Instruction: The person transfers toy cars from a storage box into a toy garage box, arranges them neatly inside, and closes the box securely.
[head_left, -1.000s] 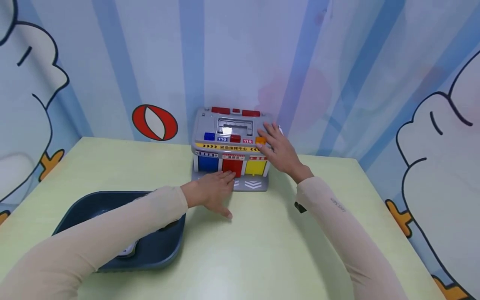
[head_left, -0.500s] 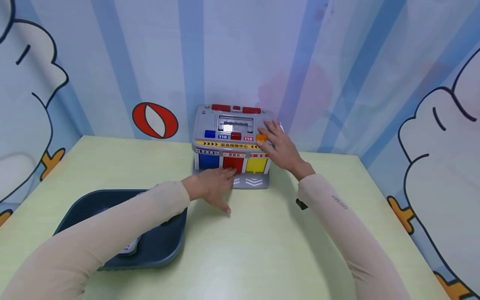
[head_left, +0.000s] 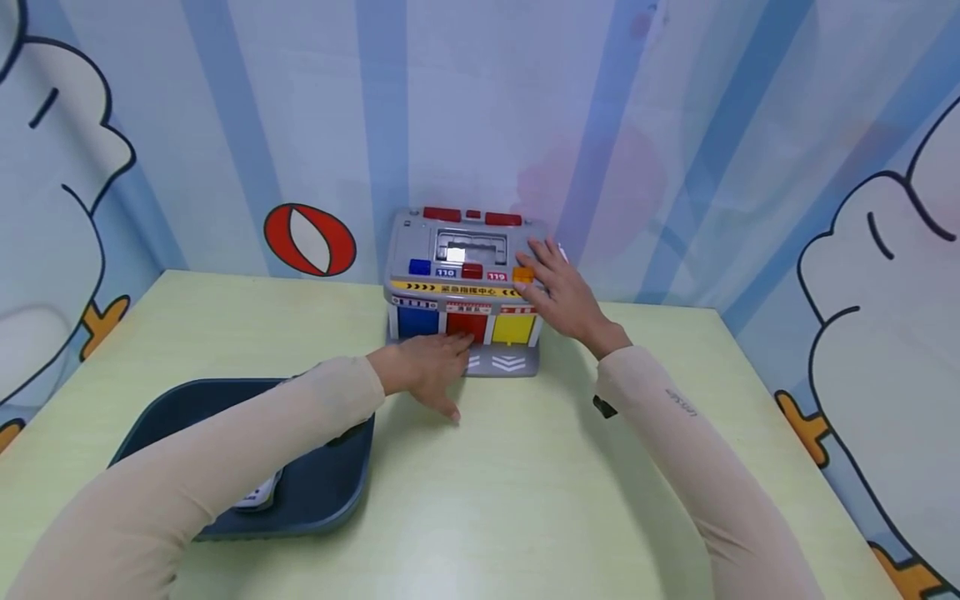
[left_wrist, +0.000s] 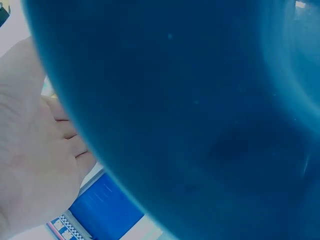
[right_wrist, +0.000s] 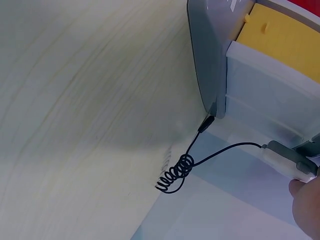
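Note:
A grey toy garage [head_left: 415,242] labelled as an emergency command centre stands against the back curtain. Its front has a blue door [head_left: 417,323], a red door [head_left: 467,327] and a yellow door [head_left: 513,329]. My left hand [head_left: 431,367] lies over the ramp, fingers stretched out, with the fingertips at the bottom of the red door. Spread fingers of my right hand [head_left: 558,292] rest on the roof's right end, beside the orange button [head_left: 522,274]. On the garage's side, in the right wrist view, hangs a handset [right_wrist: 285,159] with a coiled black cord [right_wrist: 175,173].
A dark blue tub [head_left: 330,492] sits at the left of the pale table [head_left: 510,500], partly under my left sleeve. Inside it lies a whitish item [head_left: 258,495], mostly hidden. The tub's wall [left_wrist: 150,100] fills most of the left wrist view.
Both hands keep their places on the garage. The view has tilted slightly, and the left thumb has shifted a little upward in the frame.

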